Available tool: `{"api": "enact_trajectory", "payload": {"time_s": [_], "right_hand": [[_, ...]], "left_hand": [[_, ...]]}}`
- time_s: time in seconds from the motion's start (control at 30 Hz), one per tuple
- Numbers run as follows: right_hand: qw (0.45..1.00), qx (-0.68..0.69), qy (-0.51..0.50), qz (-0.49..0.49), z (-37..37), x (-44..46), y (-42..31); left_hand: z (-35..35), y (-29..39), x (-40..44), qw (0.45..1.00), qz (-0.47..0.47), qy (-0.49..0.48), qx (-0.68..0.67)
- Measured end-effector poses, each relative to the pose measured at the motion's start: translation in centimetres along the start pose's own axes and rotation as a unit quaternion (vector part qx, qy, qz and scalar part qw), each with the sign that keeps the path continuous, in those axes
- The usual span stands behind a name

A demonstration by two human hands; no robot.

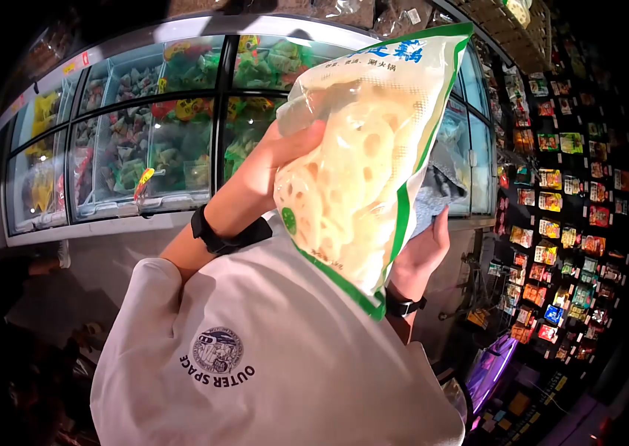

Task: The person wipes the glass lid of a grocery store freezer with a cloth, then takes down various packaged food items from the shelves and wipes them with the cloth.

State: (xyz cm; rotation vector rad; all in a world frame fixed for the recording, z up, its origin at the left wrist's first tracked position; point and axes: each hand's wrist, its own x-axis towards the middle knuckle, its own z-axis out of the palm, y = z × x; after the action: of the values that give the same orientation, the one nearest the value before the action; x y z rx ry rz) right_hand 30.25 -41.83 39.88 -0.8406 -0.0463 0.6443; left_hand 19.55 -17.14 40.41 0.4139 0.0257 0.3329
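A large clear plastic bag of sliced lotus root (351, 163), with green edges and blue Chinese lettering at its top, is held up tilted in front of my chest. My left hand (288, 152) grips its left side, some fingers hidden behind the bag. My right hand (422, 256) is low on the right, partly behind the bag. Its thumb rests against a grey-blue item (431, 197) with a dark patch, whose kind I cannot make out. Black bands are on both wrists.
Behind the bag stands a glass-topped freezer (218, 119) with several bagged frozen goods (188, 74). Packages lie on the ledge above it. On the right hangs a dark wall rack (552, 201) full of small colourful packets. A purple-lit panel (491, 368) is lower right.
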Motion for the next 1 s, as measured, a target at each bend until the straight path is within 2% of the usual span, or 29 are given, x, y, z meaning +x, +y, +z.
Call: {"api": "enact_trajectory", "payload": {"time_s": [0.07, 0.17, 0.23, 0.27, 0.33, 0.37, 0.43, 0.53, 0.6, 0.67, 0.73, 0.8, 0.87, 0.9, 0.93, 1.0], "right_hand": [[0.990, 0.114, -0.083, -0.012, 1.0, 0.9, -0.3], [0.994, 0.040, -0.066, -0.083, 3.6, 1.0, -0.3], [0.987, -0.051, -0.083, -0.129, 5.8, 1.2, 0.3], [0.982, -0.053, -0.099, -0.150, 6.5, 1.5, 0.9], [0.946, -0.220, -0.119, -0.208, 8.4, 1.5, 1.5], [0.930, -0.257, -0.130, -0.229, 9.0, 1.6, 2.2], [0.837, -0.436, -0.212, -0.254, 10.4, 1.6, 3.2], [0.680, -0.594, -0.304, -0.303, 11.2, 1.3, 4.8], [0.619, -0.633, -0.335, -0.323, 11.0, 1.9, 5.5], [0.614, -0.631, -0.343, -0.328, 11.6, 2.9, 5.6], [0.578, -0.632, -0.386, -0.345, 12.1, 4.9, 5.0], [0.558, -0.650, -0.331, -0.395, 12.3, 7.0, 4.4], [0.588, -0.647, -0.260, -0.411, 11.7, 9.3, 3.6], [0.642, -0.627, -0.229, -0.377, 11.1, 10.4, 3.2], [0.693, -0.604, -0.197, -0.341, 10.9, 10.8, 2.9], [0.792, -0.562, -0.142, -0.191, 10.2, 9.3, 3.1]], "left_hand": [[0.2, -0.1, -0.1, 0.999, -0.017, -0.016, -0.026], [-1.1, -1.6, 0.0, 0.964, -0.107, -0.170, -0.175], [-0.9, -2.0, 1.7, 0.893, -0.225, -0.284, -0.269], [-0.7, -2.1, 2.5, 0.849, -0.287, -0.331, -0.297], [-1.2, -3.0, 2.2, 0.857, -0.270, -0.310, -0.312], [-1.8, -3.6, 2.3, 0.848, -0.246, -0.315, -0.349], [-3.5, -4.5, 2.5, 0.842, -0.201, -0.312, -0.392], [-4.8, -4.1, 2.5, 0.889, -0.158, -0.256, -0.344], [-4.9, -3.3, 2.6, 0.911, -0.134, -0.230, -0.315], [-5.0, -2.9, 2.3, 0.921, -0.126, -0.214, -0.300], [-5.4, -3.0, 1.9, 0.925, -0.140, -0.210, -0.283], [-6.0, -3.1, 1.2, 0.927, -0.166, -0.212, -0.261], [-5.1, -2.5, 0.5, 0.928, -0.193, -0.212, -0.238], [-4.2, -1.8, 0.1, 0.934, -0.193, -0.195, -0.229], [-3.8, -1.7, 0.0, 0.934, -0.193, -0.194, -0.228], [-3.4, -1.6, 0.0, 0.953, -0.167, -0.155, -0.202]]}}
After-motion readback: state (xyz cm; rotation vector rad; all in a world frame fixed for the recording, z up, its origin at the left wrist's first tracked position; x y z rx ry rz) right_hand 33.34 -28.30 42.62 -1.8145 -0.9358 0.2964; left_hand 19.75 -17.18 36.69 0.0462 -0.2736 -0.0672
